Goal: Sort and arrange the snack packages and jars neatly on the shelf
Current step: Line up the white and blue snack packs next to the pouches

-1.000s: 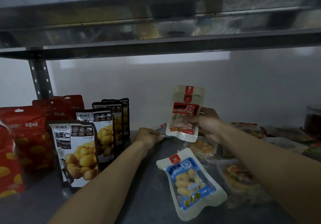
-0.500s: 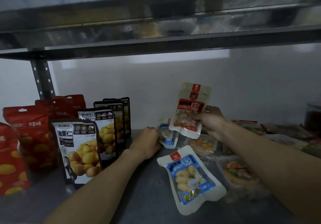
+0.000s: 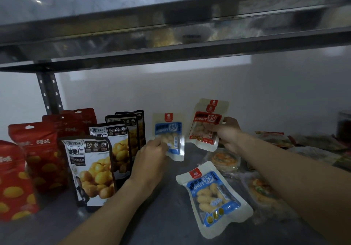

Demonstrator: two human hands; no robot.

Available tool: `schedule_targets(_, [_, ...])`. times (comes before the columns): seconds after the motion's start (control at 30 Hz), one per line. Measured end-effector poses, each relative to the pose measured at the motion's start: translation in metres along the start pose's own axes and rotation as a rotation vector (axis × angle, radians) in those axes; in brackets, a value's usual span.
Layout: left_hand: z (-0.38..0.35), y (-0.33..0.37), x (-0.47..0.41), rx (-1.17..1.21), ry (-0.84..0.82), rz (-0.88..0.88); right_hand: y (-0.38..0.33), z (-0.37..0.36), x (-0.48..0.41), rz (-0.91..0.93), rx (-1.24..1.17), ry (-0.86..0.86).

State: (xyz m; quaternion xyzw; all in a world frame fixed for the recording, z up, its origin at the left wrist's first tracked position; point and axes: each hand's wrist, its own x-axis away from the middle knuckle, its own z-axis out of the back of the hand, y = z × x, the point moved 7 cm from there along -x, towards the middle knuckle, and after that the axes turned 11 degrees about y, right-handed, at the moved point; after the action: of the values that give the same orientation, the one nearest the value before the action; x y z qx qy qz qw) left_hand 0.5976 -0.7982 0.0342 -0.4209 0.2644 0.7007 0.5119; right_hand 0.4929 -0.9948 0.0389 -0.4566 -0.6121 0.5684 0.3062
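- The left hand (image 3: 152,155) pinches the lower left edge of a blue peanut pack (image 3: 169,136) between thumb and curled fingers. The pack is held upright above the middle of the shelf (image 3: 161,220), long axis vertical, logo end up, printed face toward the camera.
- The right hand (image 3: 228,132) grips red peanut packs (image 3: 207,123) by their right side, just right of the blue one. They stand upright with the tops leaning slightly right. A second header shows behind the front pack; how many are held cannot be told.
- A second blue peanut pack (image 3: 214,197) lies flat and face up on the near right of the shelf, its long axis running from far left to near right, logo end at the far end.
- Black-and-white chestnut pouches (image 3: 89,168) stand in a row running from near to far, left of the left hand. Red pouches (image 3: 34,149) stand further left, the nearest one cut off by the frame edge.
- The shelf is dull grey metal. An upper shelf (image 3: 171,41) spans the top, carried by a perforated post (image 3: 49,92) at the far left, with a pale wall (image 3: 266,92) behind.
- Clear-wrapped snacks (image 3: 226,159) lie in a loose heap on the right, partly hidden by the right forearm, and are dim and blurred. A jar (image 3: 344,127) at the far right is cut off, its contents unclear.
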Motion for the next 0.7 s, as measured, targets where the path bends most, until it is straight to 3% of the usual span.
schedule_targets(0.4, [0.008,0.013,0.019,0.104,-0.064,-0.113,0.029,-0.065,-0.019,-0.162,0.249,-0.201])
schedule_targets(0.7, [-0.011,0.002,0.029,0.148,-0.213,0.011,0.062,-0.084,-0.021,-0.280,0.295,-0.270])
